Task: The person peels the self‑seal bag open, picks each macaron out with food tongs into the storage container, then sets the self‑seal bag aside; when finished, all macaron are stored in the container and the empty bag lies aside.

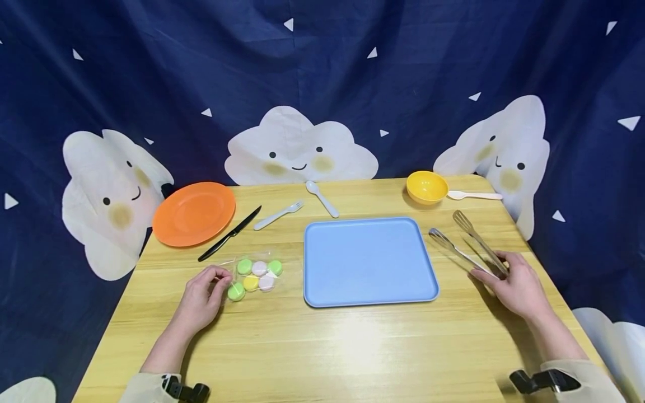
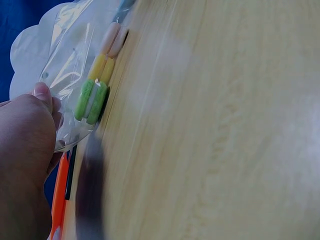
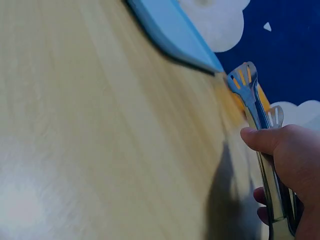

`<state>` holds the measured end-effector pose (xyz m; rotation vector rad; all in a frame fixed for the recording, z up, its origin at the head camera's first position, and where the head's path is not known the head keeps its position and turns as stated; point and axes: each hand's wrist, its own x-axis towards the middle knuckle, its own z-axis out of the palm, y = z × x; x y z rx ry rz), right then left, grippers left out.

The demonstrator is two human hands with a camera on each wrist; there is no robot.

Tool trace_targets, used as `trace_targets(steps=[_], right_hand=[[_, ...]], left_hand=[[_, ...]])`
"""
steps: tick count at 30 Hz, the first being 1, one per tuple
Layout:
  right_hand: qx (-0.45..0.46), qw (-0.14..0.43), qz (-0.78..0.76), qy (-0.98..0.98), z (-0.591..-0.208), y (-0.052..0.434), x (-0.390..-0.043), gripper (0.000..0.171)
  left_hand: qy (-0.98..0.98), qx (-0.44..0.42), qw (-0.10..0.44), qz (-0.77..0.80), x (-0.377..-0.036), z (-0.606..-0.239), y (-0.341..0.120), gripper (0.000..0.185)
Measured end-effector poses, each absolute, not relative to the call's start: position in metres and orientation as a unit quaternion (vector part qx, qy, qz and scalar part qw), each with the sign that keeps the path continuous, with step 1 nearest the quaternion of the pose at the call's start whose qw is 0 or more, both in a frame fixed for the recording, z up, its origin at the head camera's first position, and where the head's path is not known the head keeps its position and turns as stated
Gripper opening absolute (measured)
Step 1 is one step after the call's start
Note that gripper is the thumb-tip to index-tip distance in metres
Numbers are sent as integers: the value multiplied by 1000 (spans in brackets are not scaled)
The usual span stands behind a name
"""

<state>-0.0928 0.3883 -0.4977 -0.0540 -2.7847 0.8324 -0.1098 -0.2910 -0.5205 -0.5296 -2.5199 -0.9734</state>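
My left hand (image 1: 200, 296) pinches the left edge of a clear plastic bag (image 1: 289, 274) between thumb and fingers. Several macarons (image 1: 251, 282) in green, yellow and pale lilac are in the bag; the left wrist view shows a green macaron (image 2: 91, 101) close by the fingertips. On the right side, my right hand (image 1: 519, 285) grips metal tongs (image 1: 473, 254) around their arms. Their slotted heads point away from me and stand apart. A blue rectangular tray (image 1: 370, 263) lies between the two hands, just left of the tongs.
At the back left are an orange plate (image 1: 194, 214), a black knife (image 1: 230, 233), a pale fork (image 1: 278, 215) and a pale spoon (image 1: 322, 199). A yellow bowl (image 1: 427, 187) sits at the back right beside a pinkish spoon (image 1: 475, 195). A dark blue curtain (image 1: 332, 67) hangs behind the table.
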Motion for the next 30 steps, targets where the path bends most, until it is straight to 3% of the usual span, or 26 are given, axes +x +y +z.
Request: trace_targets(steps=[16,24,30], right_hand=[[68,96,314,-942,-450,339,-111,60],[132,59,309,-940,-437,301,-119,46],[165,38,289,-942,-434,274,-127,55]], left_hand=[[-899,-189,196,-344,-106,-522,-293,22],[-898,-193,195,-343,-110,-521,-290,20],[-899,-194,197,-340,-112,-519,-289,20]])
